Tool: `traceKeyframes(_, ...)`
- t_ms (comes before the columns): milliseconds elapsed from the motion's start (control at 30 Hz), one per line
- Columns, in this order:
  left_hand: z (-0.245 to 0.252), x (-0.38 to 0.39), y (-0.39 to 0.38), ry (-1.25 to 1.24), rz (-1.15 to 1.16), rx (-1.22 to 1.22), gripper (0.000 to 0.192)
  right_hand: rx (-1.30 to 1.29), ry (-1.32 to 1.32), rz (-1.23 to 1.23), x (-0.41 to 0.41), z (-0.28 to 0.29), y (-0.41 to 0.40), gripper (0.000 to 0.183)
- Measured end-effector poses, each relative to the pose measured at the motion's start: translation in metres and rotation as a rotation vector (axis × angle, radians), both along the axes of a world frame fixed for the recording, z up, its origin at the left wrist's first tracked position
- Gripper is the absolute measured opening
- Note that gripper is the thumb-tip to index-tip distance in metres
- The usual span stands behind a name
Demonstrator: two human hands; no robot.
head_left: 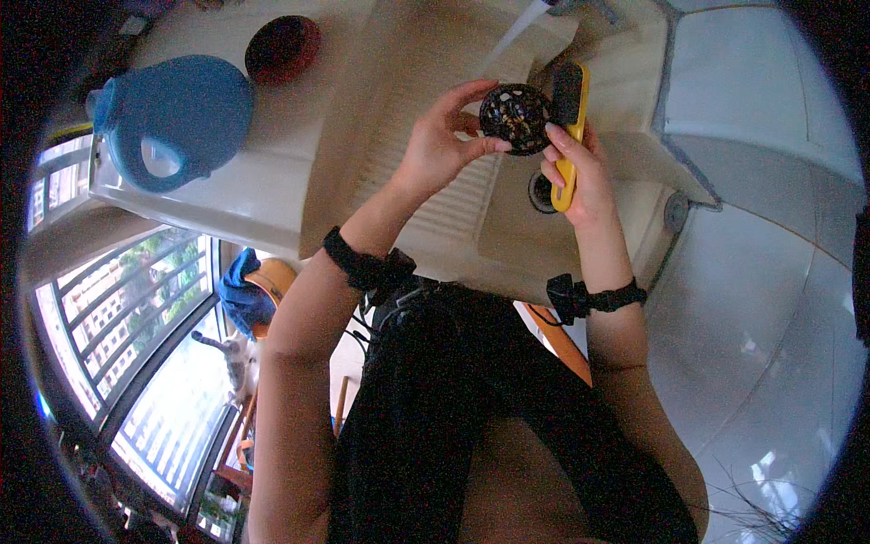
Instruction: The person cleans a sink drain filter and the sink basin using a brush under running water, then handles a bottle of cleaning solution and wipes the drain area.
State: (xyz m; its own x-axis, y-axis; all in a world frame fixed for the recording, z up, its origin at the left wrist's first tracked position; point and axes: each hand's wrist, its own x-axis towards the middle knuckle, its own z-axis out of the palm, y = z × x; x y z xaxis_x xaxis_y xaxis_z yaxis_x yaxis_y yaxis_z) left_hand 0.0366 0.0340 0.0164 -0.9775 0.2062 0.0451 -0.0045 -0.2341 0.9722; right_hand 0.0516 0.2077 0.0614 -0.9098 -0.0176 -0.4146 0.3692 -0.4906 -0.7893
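Observation:
Over a laundry sink with a ribbed washboard (435,183), my left hand (452,136) grips a round, dark openwork piece (514,119), perhaps a drain strainer, by its left edge. My right hand (581,166) holds a yellow-handled brush (571,136) with a dark bristled head, upright beside the round piece. The right thumb reaches to the round piece's right edge. A round drain opening (542,192) lies in the basin just below, partly hidden by the brush and the fingers. Water streams from a tap (559,5) above the basin.
A blue plastic jug (183,119) lies on the sink's left counter, with a dark red bowl (283,49) beyond it. Tiled wall (734,272) bounds the right side. At the lower left, a cat (236,360) is beside a barred window (136,306).

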Motion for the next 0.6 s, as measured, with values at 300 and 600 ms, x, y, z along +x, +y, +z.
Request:
traceKeyframes(300,-0.042,-0.082,0.010,-0.148,-0.099,-0.344,0.050,0.190,-0.075,-0.111,-0.059,-0.047,-0.004,0.024)
traceKeyframes(600,-0.066,-0.098,0.001,-0.167,0.172,0.006,0.075,0.206,-0.091,-0.011,-0.110,-0.057,-0.041,0.036)
